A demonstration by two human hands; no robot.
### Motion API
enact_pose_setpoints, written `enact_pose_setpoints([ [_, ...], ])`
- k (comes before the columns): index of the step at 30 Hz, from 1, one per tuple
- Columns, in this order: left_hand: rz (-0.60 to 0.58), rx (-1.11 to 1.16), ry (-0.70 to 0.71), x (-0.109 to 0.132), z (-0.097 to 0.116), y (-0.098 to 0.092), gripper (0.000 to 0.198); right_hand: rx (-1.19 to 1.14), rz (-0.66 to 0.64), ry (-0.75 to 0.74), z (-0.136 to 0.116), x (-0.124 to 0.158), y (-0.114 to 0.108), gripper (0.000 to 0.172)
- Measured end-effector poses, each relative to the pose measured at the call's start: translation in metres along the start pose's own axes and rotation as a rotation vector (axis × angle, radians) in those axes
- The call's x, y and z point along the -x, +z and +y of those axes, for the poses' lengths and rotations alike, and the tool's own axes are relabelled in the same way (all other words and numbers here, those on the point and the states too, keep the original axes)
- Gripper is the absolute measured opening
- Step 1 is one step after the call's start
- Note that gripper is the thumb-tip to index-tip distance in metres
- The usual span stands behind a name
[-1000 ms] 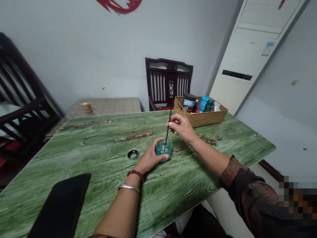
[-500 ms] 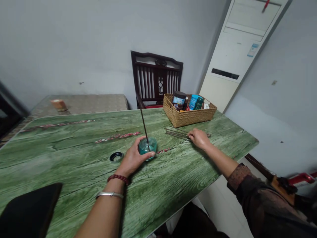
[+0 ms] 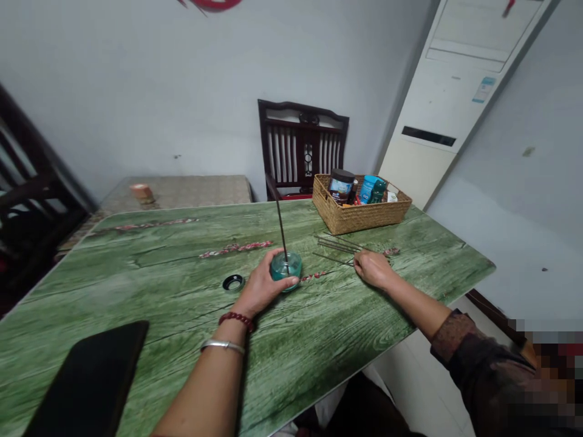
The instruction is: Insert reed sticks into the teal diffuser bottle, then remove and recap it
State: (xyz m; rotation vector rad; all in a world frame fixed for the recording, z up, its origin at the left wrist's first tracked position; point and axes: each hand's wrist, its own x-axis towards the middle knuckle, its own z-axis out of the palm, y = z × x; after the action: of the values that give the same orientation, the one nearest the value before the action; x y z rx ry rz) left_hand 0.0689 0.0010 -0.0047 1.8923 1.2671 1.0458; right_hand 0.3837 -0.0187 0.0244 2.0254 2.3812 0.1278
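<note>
My left hand (image 3: 260, 285) is wrapped round a small teal glass jar (image 3: 286, 265) standing on the green wood-pattern table (image 3: 182, 297). One thin dark stick (image 3: 282, 230) stands in the jar, leaning slightly left. My right hand (image 3: 373, 269) rests on the table to the jar's right, its fingers pinched on one thin dark stick (image 3: 334, 258) lying there. Several more dark sticks (image 3: 339, 244) lie just beyond that hand. A black ring-shaped lid (image 3: 233, 282) lies left of the jar.
A woven basket (image 3: 364, 215) with jars and bottles stands at the table's far right. A black flat object (image 3: 88, 382) lies at the near left. A dark wooden chair (image 3: 303, 149) stands behind the table, a white floor air conditioner (image 3: 449, 103) to the right, a low side table (image 3: 182, 191) beyond.
A second ago my right hand held the stick upright in the jar. It let go, moved right to the sticks on the table, and now pinches one. The left hand kept its hold.
</note>
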Motion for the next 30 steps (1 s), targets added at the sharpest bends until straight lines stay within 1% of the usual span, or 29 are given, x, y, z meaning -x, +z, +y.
enact_pose_setpoints([
  [3,-0.004,0.0,-0.01,0.0,0.0,0.0,0.077,-0.036,0.01,0.003,-0.002,0.002,-0.005,0.025],
  [6,-0.005,0.005,-0.007,0.0,0.0,0.001,0.077,-0.171,0.069,-0.036,0.003,0.0,-0.011,0.022],
  [9,-0.014,0.025,0.003,0.001,-0.001,0.001,0.078,-0.415,0.176,-0.079,0.006,-0.006,-0.021,0.02],
  [11,-0.024,0.032,0.001,0.001,-0.002,0.002,0.078,-0.67,0.225,-0.078,0.003,-0.012,-0.034,0.014],
  [13,-0.028,0.03,0.0,0.001,-0.002,0.002,0.077,-0.987,0.246,-0.086,-0.009,-0.019,-0.053,0.01],
  [15,-0.025,0.025,0.002,0.001,-0.002,0.002,0.077,-1.279,0.278,-0.136,-0.028,-0.026,-0.074,0.018],
  [16,-0.021,0.024,0.003,0.001,-0.001,0.001,0.077,-1.376,0.313,-0.171,-0.04,-0.029,-0.085,0.02],
  [18,-0.022,0.025,0.004,0.001,-0.001,0.001,0.078,-1.489,0.354,-0.239,-0.063,-0.035,-0.102,0.024],
  [20,-0.029,0.029,0.009,0.001,-0.002,0.001,0.078,-1.527,0.363,-0.303,-0.084,-0.042,-0.111,0.026],
  [22,-0.033,0.026,0.01,0.001,-0.002,0.0,0.078,-1.523,0.35,-0.352,-0.1,-0.05,-0.112,0.027],
  [24,-0.034,0.02,0.009,0.001,-0.002,0.0,0.078,-1.5,0.327,-0.379,-0.11,-0.057,-0.107,0.026],
  [27,-0.034,0.018,0.022,0.0,-0.003,0.0,0.078,-1.461,0.304,-0.37,-0.119,-0.067,-0.092,0.024],
  [30,-0.033,0.022,0.037,0.0,-0.005,0.001,0.079,-1.413,0.256,-0.328,-0.127,-0.074,-0.073,0.023],
])
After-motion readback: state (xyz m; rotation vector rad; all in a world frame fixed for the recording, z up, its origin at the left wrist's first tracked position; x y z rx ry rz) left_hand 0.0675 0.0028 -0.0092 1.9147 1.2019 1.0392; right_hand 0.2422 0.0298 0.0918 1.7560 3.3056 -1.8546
